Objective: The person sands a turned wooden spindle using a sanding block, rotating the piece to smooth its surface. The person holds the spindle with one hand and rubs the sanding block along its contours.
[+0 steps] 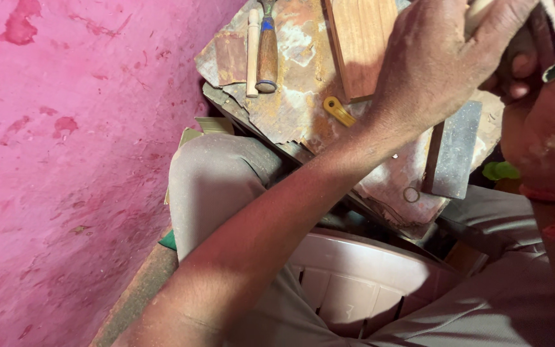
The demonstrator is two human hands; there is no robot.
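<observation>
A: What does the left hand (438, 64) hold?
B: It closes on a pale round wooden stick (478, 11), pointing up-right, top edge. The right hand (541, 96) grips grey sandpaper (554, 45).
A: Free space?
B: Little; the rusty metal board (303, 83) is crowded.
</observation>
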